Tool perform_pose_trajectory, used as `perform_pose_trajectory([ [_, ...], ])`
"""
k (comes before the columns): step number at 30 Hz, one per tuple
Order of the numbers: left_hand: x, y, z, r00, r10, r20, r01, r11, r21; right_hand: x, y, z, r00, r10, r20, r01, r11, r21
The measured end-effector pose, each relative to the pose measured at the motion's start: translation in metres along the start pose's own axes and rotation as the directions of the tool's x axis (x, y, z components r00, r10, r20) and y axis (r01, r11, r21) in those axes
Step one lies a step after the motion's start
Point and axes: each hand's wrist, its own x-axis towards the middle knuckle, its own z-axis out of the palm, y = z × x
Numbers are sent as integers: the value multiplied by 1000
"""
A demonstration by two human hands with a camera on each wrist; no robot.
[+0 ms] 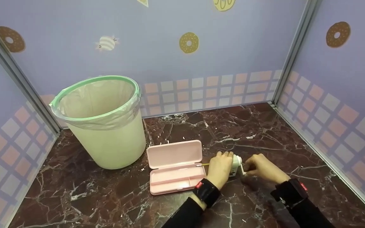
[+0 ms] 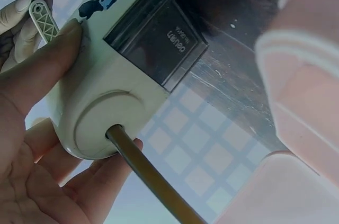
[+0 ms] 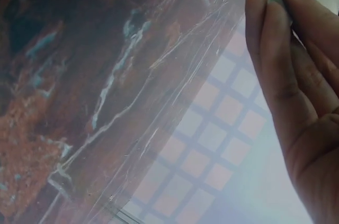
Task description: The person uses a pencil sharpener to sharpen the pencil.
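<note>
My left hand [image 1: 220,169] grips a white crank pencil sharpener [image 2: 100,70], thumb on one side and fingers curled round the other. A yellow pencil [image 2: 151,179] sticks out of the sharpener's round hole; in the head view its eraser end points left over the pencil case. The sharpener has a dark clear shavings drawer [image 2: 164,44]. On its far side, my right hand [image 1: 263,167] pinches the crank handle [image 2: 43,20] between thumb and fingers. An open pink pencil case [image 1: 174,153] lies left of my left hand, lid raised, its visible compartments holding nothing.
A tall pale trash bin [image 1: 112,145] with a green rim and plastic liner stands at the back left. The marbled dark red tabletop [image 1: 112,196] has small white bits near the bin. Purple panels [image 1: 233,57] with tile and donut patterns wall the table's back and sides.
</note>
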Motion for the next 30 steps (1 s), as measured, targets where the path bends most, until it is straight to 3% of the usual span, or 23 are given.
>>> perform_pose_trajectory([
  [17, 1, 3, 0, 1000, -15, -4, 15, 1000, 28, -9, 5, 0, 998, 44, -51, -40, 997, 70],
  [30, 3, 3, -1, 1000, -21, -12, 21, 999, 27, -16, 12, 7, 989, -34, -145, 53, 990, 130],
])
